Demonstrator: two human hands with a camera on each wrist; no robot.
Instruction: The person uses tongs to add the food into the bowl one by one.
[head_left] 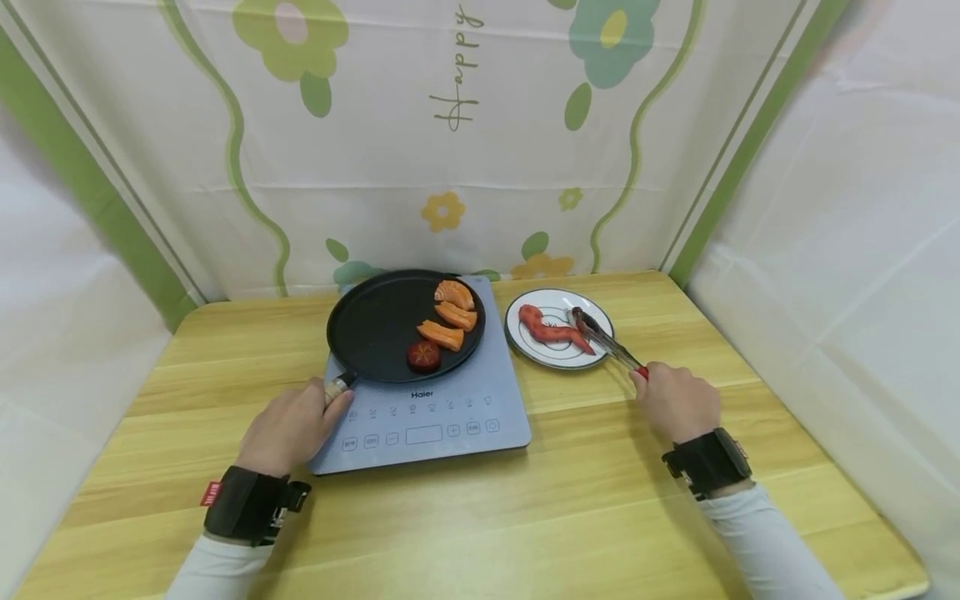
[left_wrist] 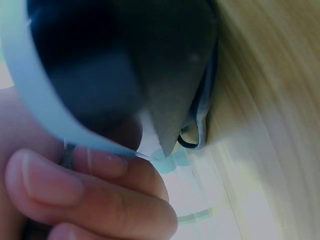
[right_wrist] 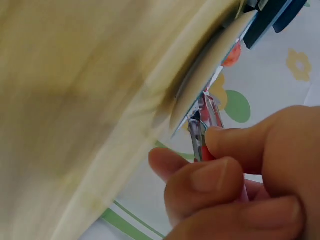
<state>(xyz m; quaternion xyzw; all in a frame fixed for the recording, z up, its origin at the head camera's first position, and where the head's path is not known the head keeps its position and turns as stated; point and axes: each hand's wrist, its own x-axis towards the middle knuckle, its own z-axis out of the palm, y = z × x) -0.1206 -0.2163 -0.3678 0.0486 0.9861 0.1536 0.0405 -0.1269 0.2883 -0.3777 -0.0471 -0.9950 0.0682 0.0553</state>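
My left hand (head_left: 288, 425) grips the handle (head_left: 340, 387) of a round black frying pan (head_left: 375, 321) on an induction cooker (head_left: 420, 421). In the pan, along its right side, lie three orange salmon-like slices (head_left: 441, 334) and a dark red round slice (head_left: 424, 356). My right hand (head_left: 681, 402) holds metal tongs (head_left: 606, 340) by their red-ended grip, also seen as tongs (right_wrist: 196, 132) in the right wrist view. Their tips reach over a white plate (head_left: 534, 352), beside a bent red piece of food (head_left: 547, 329) shaped like a chicken wing.
The cooker and plate stand side by side near the back of a wooden table (head_left: 450, 533). A flowered curtain (head_left: 525, 167) hangs right behind them, and white cloth (head_left: 847, 275) closes off the right side. Each wrist wears a black strap (head_left: 251, 506).
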